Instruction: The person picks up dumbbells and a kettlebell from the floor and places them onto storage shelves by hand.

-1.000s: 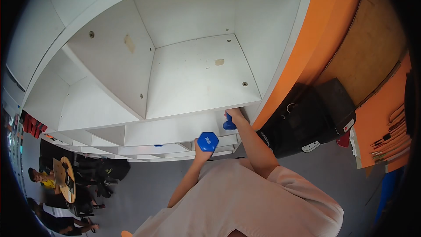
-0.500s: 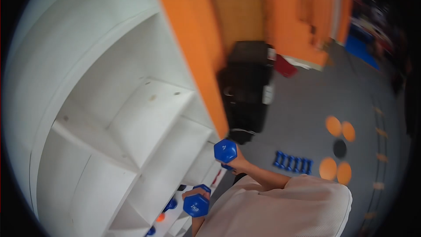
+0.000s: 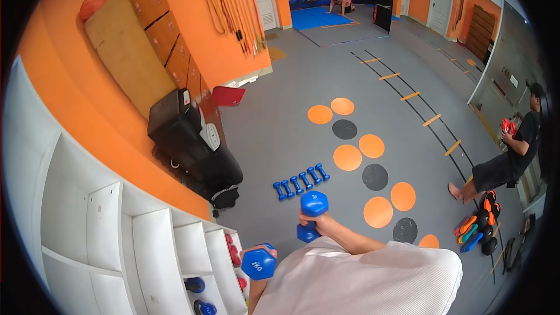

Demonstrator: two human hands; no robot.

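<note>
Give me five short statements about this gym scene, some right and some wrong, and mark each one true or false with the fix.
1. The left hand grips a blue hex-ended dumbbell marked 2KG. True.
2. The right hand is bare of any load. False: it grips a second blue hex-ended dumbbell, held nearly upright.
3. A row of small blue dumbbells lies on the grey floor. True.
4. The round floor markers are all green. False: they are orange and black.
5. The white cubby shelf holds nothing. False: blue and red weights sit in its lower compartments.
</note>
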